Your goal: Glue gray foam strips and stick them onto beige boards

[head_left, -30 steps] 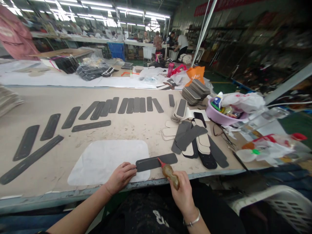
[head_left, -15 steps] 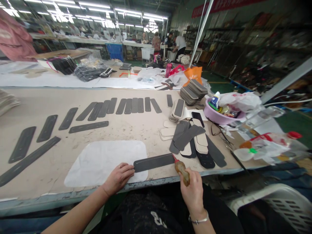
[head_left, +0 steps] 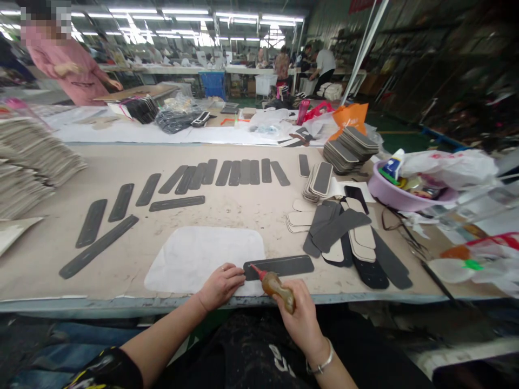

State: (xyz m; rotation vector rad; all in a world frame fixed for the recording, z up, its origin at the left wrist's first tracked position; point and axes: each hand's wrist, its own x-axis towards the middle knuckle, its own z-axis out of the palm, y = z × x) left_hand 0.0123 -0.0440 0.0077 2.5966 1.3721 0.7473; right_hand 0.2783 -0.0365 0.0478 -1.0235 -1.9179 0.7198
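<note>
My right hand [head_left: 300,313] is closed around a squeeze glue bottle [head_left: 279,289], amber-brown with a red nozzle. The nozzle tip points down at the left part of a long dark grey strip [head_left: 284,266] with rounded ends. A thin pale line runs near the strip's upper edge. My left hand [head_left: 223,283] pinches the strip's left end; the thumb is hidden. Under that hand and the strip's left end lies a rounded white sheet [head_left: 194,254]. To the right are overlapping dark strips [head_left: 343,229] and cream pieces [head_left: 363,236].
Separate dark strips [head_left: 243,173] lie along the table's back and left. Stacked pads [head_left: 348,151], a purple basin [head_left: 395,197], scissors [head_left: 409,237] and a phone [head_left: 356,197] are at the right. Pale sheet stacks [head_left: 32,151] stand left. A person in pink [head_left: 77,70] is beyond the table.
The bottle's nozzle has moved left from the strip's right end to near its left end. My left hand stays at the left end. The view has shifted left, bringing the pink-clothed person further into view.
</note>
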